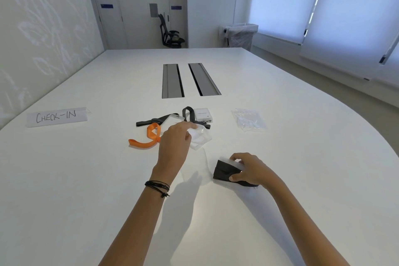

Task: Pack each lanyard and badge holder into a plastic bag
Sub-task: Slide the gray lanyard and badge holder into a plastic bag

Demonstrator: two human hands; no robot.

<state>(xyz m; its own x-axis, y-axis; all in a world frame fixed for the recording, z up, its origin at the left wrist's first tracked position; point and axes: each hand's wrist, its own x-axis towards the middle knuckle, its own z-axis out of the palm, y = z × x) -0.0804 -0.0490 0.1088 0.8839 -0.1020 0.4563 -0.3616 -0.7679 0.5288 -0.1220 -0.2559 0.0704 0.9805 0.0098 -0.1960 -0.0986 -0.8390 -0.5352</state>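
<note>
My left hand (175,142) grips a clear plastic bag (199,139) just above the white table (86,179). To its right and nearer me, my right hand (248,169) holds a folded black lanyard with a clear badge holder (225,171) on the table. An orange lanyard (146,138) lies left of my left hand. Behind it lie a black lanyard (151,122) with a clear badge holder (171,121), and another black lanyard (189,114) beside a white badge holder (203,114).
A small pile of clear plastic bags (248,120) lies at the right. A paper sign reading CHECK-IN (56,116) sits at the left. Two grey cable hatches (190,80) are set into the table's middle. The table's curved edge runs along the right.
</note>
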